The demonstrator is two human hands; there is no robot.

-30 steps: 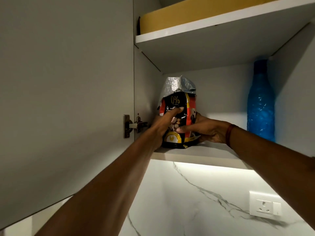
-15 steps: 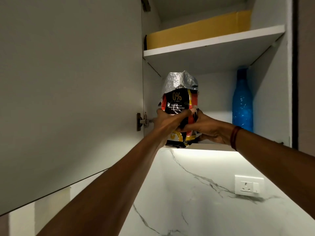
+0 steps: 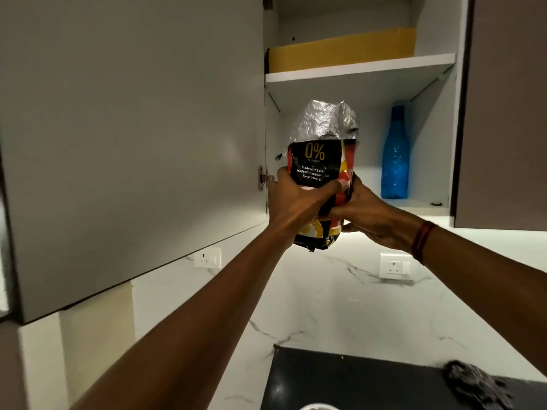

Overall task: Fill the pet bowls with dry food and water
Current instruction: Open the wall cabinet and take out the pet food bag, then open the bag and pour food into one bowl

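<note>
We hold one bag of dry food with both hands at the centre of the frame, in the air before the open cabinet. Our left hand curls round its front, and our right hand grips its right side and base. We count two shelves inside. One yellow box lies on the upper shelf, and one blue bottle stands on the lower shelf, centre right. One grey door fills the left. There are two white sockets on the marble wall, the left socket and the right socket. At lower right, one dark cloth lies on the black desk.
</note>
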